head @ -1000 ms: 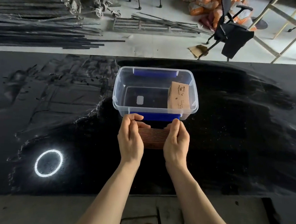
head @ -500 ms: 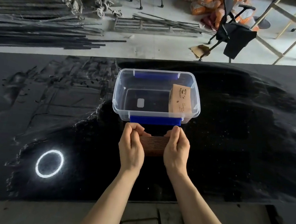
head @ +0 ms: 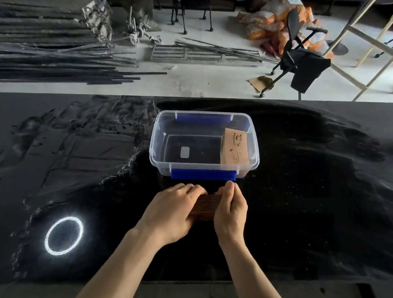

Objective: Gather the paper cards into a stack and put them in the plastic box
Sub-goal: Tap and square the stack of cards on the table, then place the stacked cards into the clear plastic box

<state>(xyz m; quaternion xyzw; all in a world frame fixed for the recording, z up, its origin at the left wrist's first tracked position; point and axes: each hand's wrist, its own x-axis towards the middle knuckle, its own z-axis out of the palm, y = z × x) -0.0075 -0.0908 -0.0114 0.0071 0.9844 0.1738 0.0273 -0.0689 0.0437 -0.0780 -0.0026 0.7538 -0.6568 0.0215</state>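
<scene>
Two hands, one clear plastic box (head: 157,142) with two blue latches, and two lots of brown cards are on the black table (head: 319,198). The left hand (head: 171,213) and right hand (head: 231,212) squeeze a ribbed-edged card stack (head: 205,205) between them, just in front of the box. A second printed bundle (head: 235,148) stands inside against the box's right wall.

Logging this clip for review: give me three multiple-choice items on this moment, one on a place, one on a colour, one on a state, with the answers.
1. Where is the card stack being held?
A. inside the box
B. on the table, just in front of the plastic box
C. left of the light ring

2. What colour are the box's latches?
A. red
B. green
C. blue

3. How is the stack held?
A. between both hands
B. by one hand only
C. untouched

Answers: 1 B, it sits before the near wall. 2 C, both clips are blue. 3 A, the left hand and right hand press its ends.
</scene>
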